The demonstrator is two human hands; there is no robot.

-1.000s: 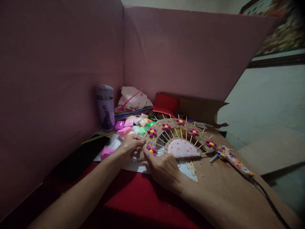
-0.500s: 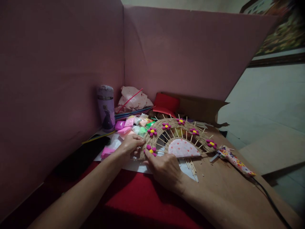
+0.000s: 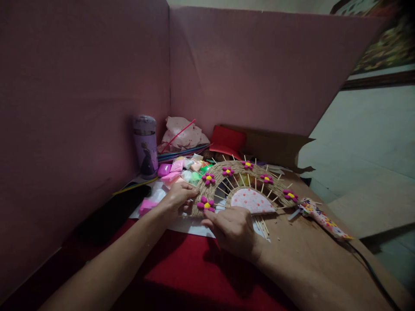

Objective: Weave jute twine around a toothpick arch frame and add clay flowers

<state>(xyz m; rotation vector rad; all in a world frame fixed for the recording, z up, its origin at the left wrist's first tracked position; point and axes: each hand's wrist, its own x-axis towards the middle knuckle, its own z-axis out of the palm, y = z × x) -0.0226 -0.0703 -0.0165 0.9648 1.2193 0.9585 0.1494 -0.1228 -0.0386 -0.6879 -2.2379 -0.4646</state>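
A half-round woven arch (image 3: 241, 167) of jute and thin sticks lies on white paper, dotted with pink flowers with yellow centres. A pink dotted half-disc (image 3: 251, 201) sits at its middle. My left hand (image 3: 177, 198) pinches the arch's left end, fingers closed on it. My right hand (image 3: 235, 231) rests just below the lowest flower (image 3: 206, 204). Its fingers are curled together at the arch's bottom edge, and what they hold, if anything, is hidden.
A patterned glue gun (image 3: 320, 218) with a black cord lies to the right. A purple bottle (image 3: 145, 147), coloured clay packets (image 3: 181, 170) and a black object (image 3: 110, 211) are on the left. Pink boards wall the back and left. A red cloth (image 3: 181, 268) covers the near table.
My right hand has drawn back to the right, its fingertip off the lowest flower. The view has shifted slightly. My left hand keeps its hold.
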